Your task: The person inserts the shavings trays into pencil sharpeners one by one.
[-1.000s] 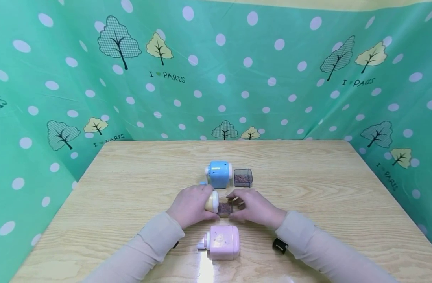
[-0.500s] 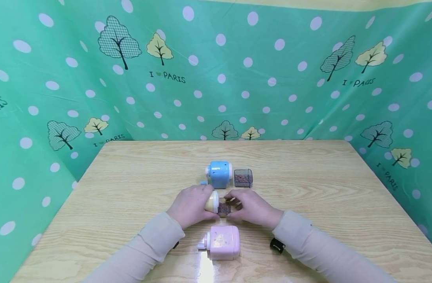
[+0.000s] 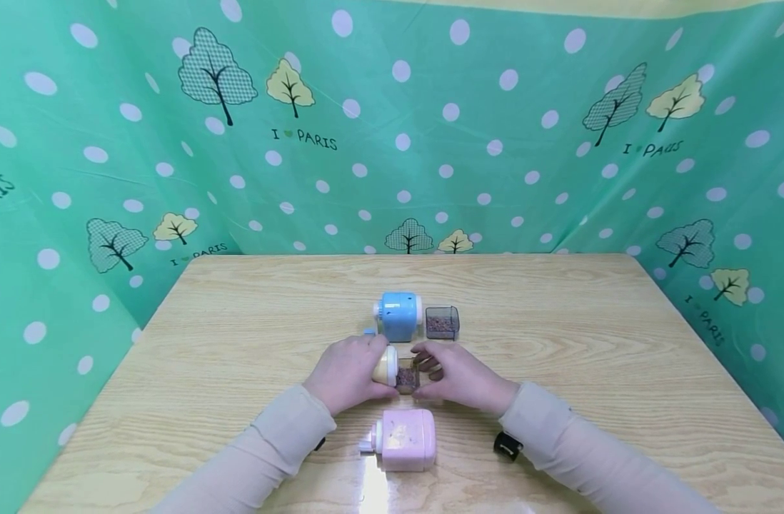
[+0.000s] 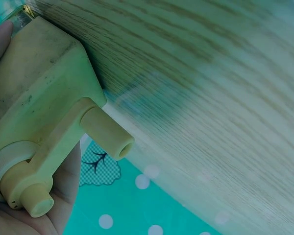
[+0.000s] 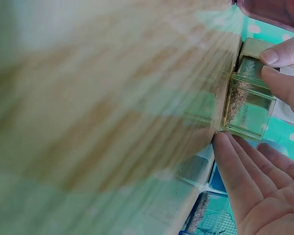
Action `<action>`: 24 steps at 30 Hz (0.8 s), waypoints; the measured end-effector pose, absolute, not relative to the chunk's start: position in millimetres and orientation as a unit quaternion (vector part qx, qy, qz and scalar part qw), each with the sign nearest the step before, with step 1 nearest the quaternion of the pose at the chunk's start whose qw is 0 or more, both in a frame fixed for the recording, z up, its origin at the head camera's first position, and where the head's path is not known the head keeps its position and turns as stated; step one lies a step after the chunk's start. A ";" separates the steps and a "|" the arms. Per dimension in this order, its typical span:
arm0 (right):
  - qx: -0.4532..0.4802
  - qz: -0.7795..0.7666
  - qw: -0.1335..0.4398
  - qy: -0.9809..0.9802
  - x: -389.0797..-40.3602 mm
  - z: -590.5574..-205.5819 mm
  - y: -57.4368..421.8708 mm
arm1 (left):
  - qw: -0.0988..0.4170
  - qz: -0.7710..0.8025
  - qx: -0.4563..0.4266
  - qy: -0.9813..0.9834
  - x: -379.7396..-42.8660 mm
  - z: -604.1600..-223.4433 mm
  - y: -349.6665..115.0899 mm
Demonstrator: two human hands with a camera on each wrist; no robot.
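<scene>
A yellow pencil sharpener (image 3: pixel 382 370) lies on the table under my left hand (image 3: pixel 348 373), which grips its body. Its crank (image 4: pixel 63 139) points out toward the left wrist camera. From its white-ringed end sticks a clear, yellowish shavings drawer (image 5: pixel 247 105) with brown shavings inside. My right hand (image 3: pixel 464 378) holds this drawer by its sides, thumb on the near side and fingertips at the far side. In the right wrist view the left thumb (image 5: pixel 283 52) presses on the sharpener just beyond the drawer.
Behind the hands stands a blue pencil sharpener (image 3: pixel 398 315), its dark clear drawer (image 3: pixel 442 325) of shavings lying apart at its right. A pink pencil sharpener (image 3: pixel 408 440) lies in front, close to both forearms. A dotted green curtain (image 3: pixel 405 185) borders the wooden table (image 3: pixel 559 314).
The right hand first slid left with the drawer, shortening the part that sticks out, then shifted slightly back right. The left hand and the other sharpeners stay put.
</scene>
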State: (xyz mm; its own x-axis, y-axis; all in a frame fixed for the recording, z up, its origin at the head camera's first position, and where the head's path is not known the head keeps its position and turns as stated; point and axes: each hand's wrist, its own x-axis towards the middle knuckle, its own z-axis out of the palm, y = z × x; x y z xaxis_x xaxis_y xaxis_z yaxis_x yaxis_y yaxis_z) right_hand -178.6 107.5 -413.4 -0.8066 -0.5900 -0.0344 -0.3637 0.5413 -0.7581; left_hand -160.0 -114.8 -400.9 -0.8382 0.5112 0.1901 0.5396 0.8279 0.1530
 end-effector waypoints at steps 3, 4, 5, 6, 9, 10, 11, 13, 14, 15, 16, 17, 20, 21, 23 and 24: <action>-0.273 -0.376 0.129 0.876 -178.4 -413.5 108.2 | 0.069 -0.101 -0.275 -0.954 -160.3 -400.4 -114.7; -0.272 -0.369 0.123 0.880 -178.2 -413.3 108.2 | 0.068 -0.102 -0.275 -0.954 -160.3 -400.1 -114.7; -0.272 -0.362 0.118 0.884 -177.9 -413.1 108.2 | 0.067 -0.102 -0.274 -0.954 -160.3 -399.8 -114.6; -0.272 -0.356 0.114 0.887 -177.7 -413.0 108.0 | 0.066 -0.103 -0.273 -0.954 -160.2 -399.5 -114.6; -0.273 -0.349 0.108 0.890 -176.7 -412.2 107.8 | 0.064 -0.104 -0.272 -0.955 -160.1 -398.9 -114.6; -0.274 -0.345 0.106 0.891 -176.5 -412.0 107.6 | 0.063 -0.104 -0.272 -0.955 -160.1 -398.8 -114.5; -0.276 -0.341 0.104 0.892 -176.3 -411.8 107.5 | 0.063 -0.104 -0.272 -0.955 -160.1 -398.7 -114.5; -0.280 -0.335 0.101 0.894 -175.9 -411.5 107.3 | 0.064 -0.104 -0.272 -0.954 -160.1 -398.5 -114.4; -0.282 -0.333 0.100 0.894 -175.8 -411.2 107.2 | 0.064 -0.105 -0.272 -0.954 -160.1 -398.6 -114.4; -0.284 -0.330 0.099 0.895 -175.7 -410.8 107.1 | 0.063 -0.105 -0.272 -0.954 -160.0 -398.4 -114.4; -0.285 -0.327 0.098 0.896 -175.7 -410.8 107.0 | 0.063 -0.105 -0.272 -0.954 -160.0 -398.4 -114.4; -0.286 -0.326 0.098 0.896 -175.6 -410.7 107.1 | 0.063 -0.106 -0.272 -0.954 -160.1 -398.3 -114.3; -0.291 -0.324 0.096 0.895 -175.7 -410.8 107.1 | 0.061 -0.108 -0.271 -0.955 -160.1 -398.6 -114.6; -0.293 -0.324 0.096 0.895 -175.8 -410.9 107.2 | 0.061 -0.108 -0.270 -0.955 -160.2 -398.7 -114.6; -0.296 -0.325 0.094 0.893 -176.1 -411.4 107.3 | 0.060 -0.108 -0.270 -0.955 -160.3 -399.2 -114.9; -0.297 -0.326 0.094 0.893 -176.2 -411.3 107.3 | 0.060 -0.108 -0.270 -0.955 -160.3 -399.4 -115.0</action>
